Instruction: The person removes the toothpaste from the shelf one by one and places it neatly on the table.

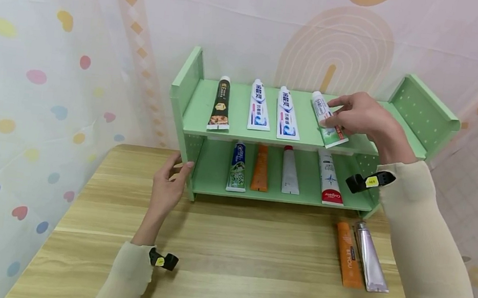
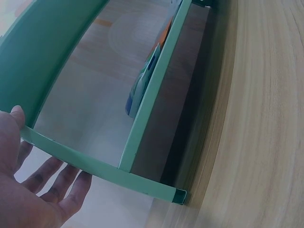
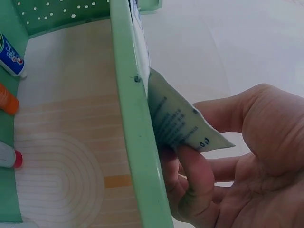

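On the upper board of a green two-tier shelf (image 1: 234, 193), my right hand (image 1: 360, 114) pinches a white and green toothpaste tube (image 1: 335, 136) between thumb and fingers. The tube lies slanted, cap toward the wall; its crimped end (image 3: 209, 137) rises past the shelf's edge in the right wrist view. My left hand (image 1: 169, 183) grips the shelf's left side panel (image 2: 99, 167), thumb on one face and fingers on the other. Left of the pinched tube lie two white-and-blue toothpaste tubes (image 1: 288, 118) and a black toothpaste tube (image 1: 221, 105).
The lower board carries a blue-green tube (image 1: 237, 171), an orange tube (image 1: 260, 171), a grey red-capped tube (image 1: 290, 174) and a Colgate tube (image 1: 330, 176). On the wooden table (image 1: 251, 278), another orange tube (image 1: 348, 260) and a silvery tube (image 1: 370, 260) lie near my right forearm. A patterned curtain hangs behind.
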Demonstrator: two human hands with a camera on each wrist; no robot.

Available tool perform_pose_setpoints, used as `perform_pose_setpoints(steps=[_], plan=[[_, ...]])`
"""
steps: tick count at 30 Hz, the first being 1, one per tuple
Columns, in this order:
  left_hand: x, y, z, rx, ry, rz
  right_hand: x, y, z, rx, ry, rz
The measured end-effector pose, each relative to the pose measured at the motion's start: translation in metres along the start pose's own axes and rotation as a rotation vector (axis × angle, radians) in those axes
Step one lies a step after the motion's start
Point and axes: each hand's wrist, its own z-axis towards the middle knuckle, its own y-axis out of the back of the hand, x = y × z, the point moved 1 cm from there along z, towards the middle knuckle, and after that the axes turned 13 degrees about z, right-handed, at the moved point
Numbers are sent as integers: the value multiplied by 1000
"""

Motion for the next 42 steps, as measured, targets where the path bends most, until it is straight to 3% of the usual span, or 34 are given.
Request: perform_pose_setpoints(steps=[7, 25, 42], plan=[[-2, -1, 0, 3, -3, -10, -8, -2, -9, -56, 44, 22], [-3, -1, 2, 2, 3, 6, -23, -12, -37, -201, 117, 212], [-2, 1, 2, 10, -20, 12, -36, -22, -60, -303, 238, 262]])
